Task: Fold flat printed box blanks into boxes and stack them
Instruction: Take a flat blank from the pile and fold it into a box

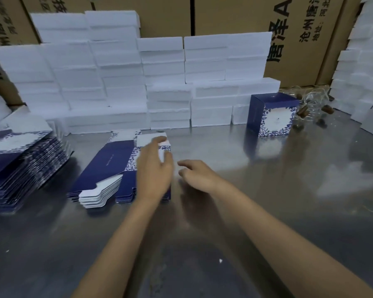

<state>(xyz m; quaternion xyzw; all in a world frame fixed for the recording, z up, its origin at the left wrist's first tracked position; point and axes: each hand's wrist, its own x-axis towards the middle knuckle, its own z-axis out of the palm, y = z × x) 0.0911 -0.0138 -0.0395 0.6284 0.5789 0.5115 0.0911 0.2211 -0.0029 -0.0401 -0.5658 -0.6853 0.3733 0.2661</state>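
Your metal surface (267, 190) carries foam blocks (125, 82) walled along its far edge, one folded box (271, 115) standing before them toward the far right, a tall pile of blanks (19, 164) at the left edge, and a lower stack of blanks (116, 168) mid-surface. You seem to be picking up the next blank: your left hand (154, 168) rests on that stack, fingers lightly bent over its top sheet, grip not closed. Your right hand (197, 175) hovers beside it, loosely curled, holding nothing. Next, lift one sheet only.
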